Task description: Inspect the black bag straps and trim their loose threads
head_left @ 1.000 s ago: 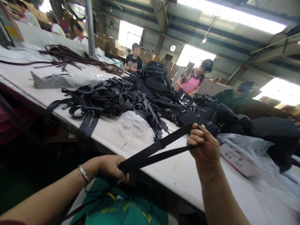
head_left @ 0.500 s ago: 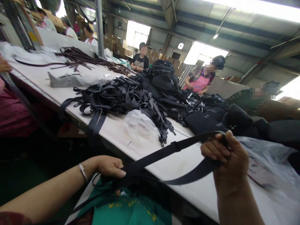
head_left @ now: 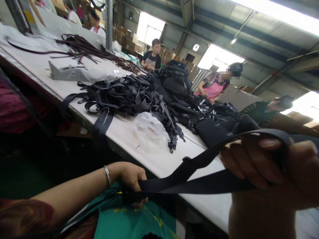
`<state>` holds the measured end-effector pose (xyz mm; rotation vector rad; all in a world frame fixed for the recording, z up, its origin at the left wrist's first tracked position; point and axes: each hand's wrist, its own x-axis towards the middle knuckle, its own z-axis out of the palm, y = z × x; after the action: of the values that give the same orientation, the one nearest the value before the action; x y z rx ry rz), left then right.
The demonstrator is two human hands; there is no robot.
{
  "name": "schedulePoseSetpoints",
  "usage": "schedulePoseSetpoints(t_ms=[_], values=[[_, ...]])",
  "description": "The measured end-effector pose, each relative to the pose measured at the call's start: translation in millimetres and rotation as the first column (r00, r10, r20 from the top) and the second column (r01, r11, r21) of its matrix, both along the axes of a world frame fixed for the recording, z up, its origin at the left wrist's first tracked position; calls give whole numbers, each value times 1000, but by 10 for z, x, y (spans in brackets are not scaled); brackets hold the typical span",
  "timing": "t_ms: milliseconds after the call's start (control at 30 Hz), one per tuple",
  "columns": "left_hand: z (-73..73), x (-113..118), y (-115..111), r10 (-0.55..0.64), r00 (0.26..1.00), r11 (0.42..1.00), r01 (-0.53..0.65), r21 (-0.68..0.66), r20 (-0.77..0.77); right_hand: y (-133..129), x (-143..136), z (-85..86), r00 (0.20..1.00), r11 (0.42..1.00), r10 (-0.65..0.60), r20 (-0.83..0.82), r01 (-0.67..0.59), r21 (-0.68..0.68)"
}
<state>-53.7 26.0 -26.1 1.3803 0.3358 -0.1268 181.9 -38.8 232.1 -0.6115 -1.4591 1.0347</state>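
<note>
A black webbing strap (head_left: 209, 182) runs doubled between my hands, with a slide buckle (head_left: 186, 159) partway along its upper run. My left hand (head_left: 132, 176), a bracelet at its wrist, is closed round the gathered end of the strap, low over the green apron (head_left: 134, 219). Raised close to the camera at the right, my right hand (head_left: 269, 166) has its fingers hooked through the strap's loop and curled shut on it. Beyond the hands lies a tangled heap of black straps (head_left: 124, 96) with metal snap hooks, some hanging over the table's edge.
On the white table (head_left: 124, 136) sit a crumpled clear plastic bag (head_left: 149, 131), a pile of black bags (head_left: 174, 83), brown strips (head_left: 82, 48) and a grey angled piece (head_left: 66, 71). Co-workers stand at the far side, one in a pink apron (head_left: 214, 91). Cardboard boxes are stacked behind.
My right hand has come closer to the camera and moved right, drawing the strap loop along. My left hand has shifted slightly right, still gripping the strap.
</note>
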Motion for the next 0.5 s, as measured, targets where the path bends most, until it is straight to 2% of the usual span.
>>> schedulePoseSetpoints(t_ms=[100, 233, 333, 400, 433, 500], values=[[97, 26, -54, -23, 996, 998, 28, -62, 83, 45, -8, -44, 999, 999, -10, -38, 8, -45], [100, -29, -182, 49, 981, 992, -25, -125, 189, 146, 38, -110, 989, 992, -65, -135, 50, -116], [103, -76, -299, 107, 962, 989, -78, -124, 252, 254, 114, -145, 972, 984, -115, -207, 83, -157], [116, -99, -345, 152, 946, 988, -143, -53, 288, 327, 177, -159, 959, 980, -130, -253, 86, -179], [118, -112, -349, 183, 944, 980, -197, 24, 273, 359, 210, -164, 952, 977, -135, -274, 83, -194], [100, -154, -316, 274, 943, 923, -313, 226, 188, 405, 276, -179, 939, 974, -132, -317, 64, -218]])
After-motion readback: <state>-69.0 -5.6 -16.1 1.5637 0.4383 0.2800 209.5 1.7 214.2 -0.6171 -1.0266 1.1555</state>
